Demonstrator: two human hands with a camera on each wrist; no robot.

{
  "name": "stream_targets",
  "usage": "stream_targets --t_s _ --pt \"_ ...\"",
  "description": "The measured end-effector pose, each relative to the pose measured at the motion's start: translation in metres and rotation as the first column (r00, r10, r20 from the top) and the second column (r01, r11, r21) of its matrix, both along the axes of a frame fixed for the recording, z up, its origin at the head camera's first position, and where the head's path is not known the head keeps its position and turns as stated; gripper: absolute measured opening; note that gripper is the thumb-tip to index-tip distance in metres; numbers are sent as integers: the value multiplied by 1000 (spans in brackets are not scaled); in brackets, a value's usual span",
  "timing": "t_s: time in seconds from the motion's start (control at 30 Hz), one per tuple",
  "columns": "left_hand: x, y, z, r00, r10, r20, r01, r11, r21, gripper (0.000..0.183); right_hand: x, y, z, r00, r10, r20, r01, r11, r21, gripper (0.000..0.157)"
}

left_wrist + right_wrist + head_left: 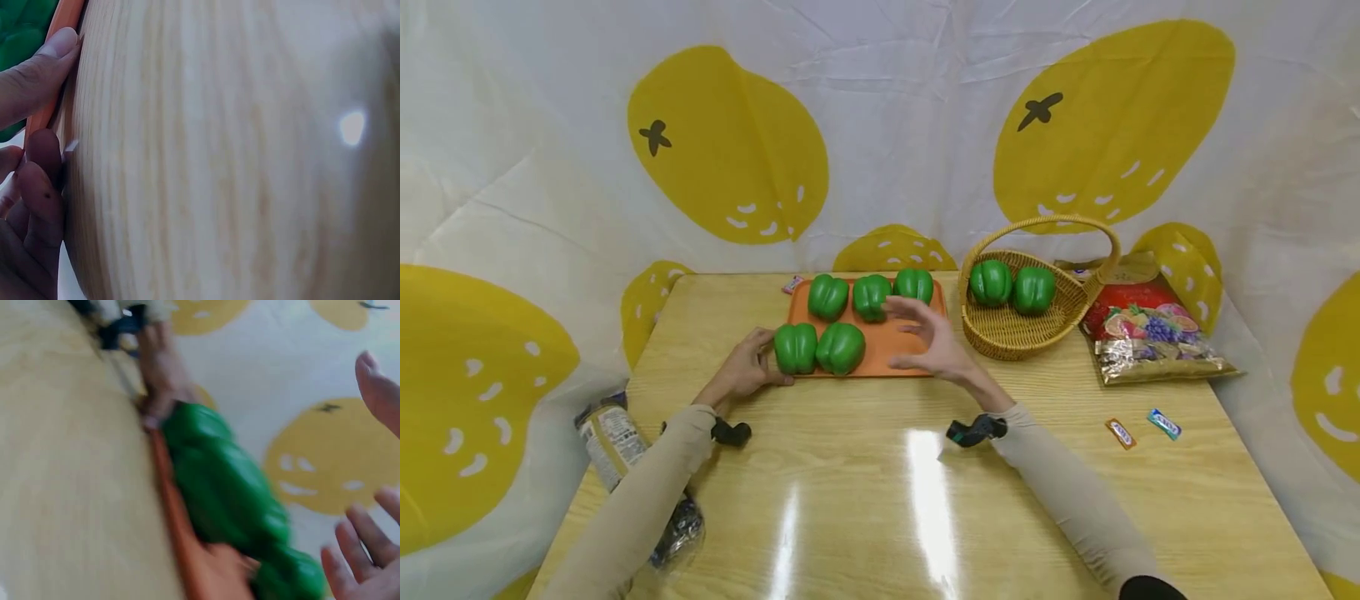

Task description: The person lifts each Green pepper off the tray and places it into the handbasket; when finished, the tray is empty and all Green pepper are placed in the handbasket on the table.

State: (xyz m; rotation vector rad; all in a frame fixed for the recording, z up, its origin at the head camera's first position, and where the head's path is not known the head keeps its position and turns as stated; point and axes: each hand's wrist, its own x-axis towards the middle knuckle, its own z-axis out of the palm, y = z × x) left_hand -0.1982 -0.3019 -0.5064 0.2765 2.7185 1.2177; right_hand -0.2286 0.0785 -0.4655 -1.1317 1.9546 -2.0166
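An orange tray (pixel 887 350) lies near the table's far edge with several green bell peppers (pixel 841 348) on it, in two rows. At its left end, my left hand (pixel 747 365) grips the tray. In the left wrist view the thumb (pixel 31 81) lies along the orange rim and the other fingers (pixel 44 194) curl at the tray's side. Over the tray's right part hovers my right hand (pixel 932 342), fingers spread and holding nothing. The right wrist view, blurred, shows its fingers (pixel 362 550) apart from the peppers (pixel 219 487).
Right of the tray stands a handled wicker basket (pixel 1011 342) containing two bell peppers (pixel 1034 290). Beyond it lies a red and gold candy bag (pixel 1150 325). Two small wrapped candies (pixel 1122 433) are at right. A plastic package (pixel 617 442) lies by the left forearm.
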Motion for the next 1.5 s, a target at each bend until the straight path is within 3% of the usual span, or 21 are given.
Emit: stream_targets --t_s 0.1,0.27,0.33,0.4,0.5,0.67,0.73,0.83,0.93,1.0,1.1,1.23,1.5 --pt "0 3 -3 1000 -13 -5 13 1000 -10 98 9 -39 -25 993 -121 -17 122 986 111 100" --pt "2 9 -4 1000 -14 -9 14 1000 11 97 18 -71 -45 939 -331 -94 343 882 322 102" --pt "2 10 -4 1000 -18 -11 18 1000 13 97 20 -75 -47 921 -373 -114 388 846 366 97" --pt "2 11 -4 1000 -19 -16 19 1000 10 97 20 -76 -48 911 -392 -128 410 828 382 92" --pt "1 11 -4 1000 -17 -17 17 1000 0 97 20 -73 -45 916 -379 -129 399 843 359 87" --pt "2 11 -4 1000 -21 -5 21 1000 -3 99 22 -52 -22 963 -238 -129 266 922 282 83" --pt "3 10 -4 1000 -20 0 20 1000 -7 101 22 -35 -1 975 -154 -164 188 956 224 83" --pt "2 9 -2 1000 -13 9 13 1000 -14 103 23 1 44 970 -73 -232 110 982 151 83" --pt "2 7 -1 1000 -9 12 9 1000 -19 104 18 45 85 968 -56 -243 79 993 85 83" --pt "1 6 1 1000 -5 13 6 1000 -22 104 8 74 99 972 -75 -221 91 994 63 83" --pt "1 3 2 1000 -4 14 4 1000 -26 104 -14 115 98 983 -107 -150 116 992 55 85" --pt "0 0 1 1000 -4 17 5 1000 -26 104 -39 153 79 988 -150 -40 152 985 79 86" --pt "1 0 0 1000 -8 -3 8 1000 -26 103 -64 180 47 963 -267 42 251 940 231 84"
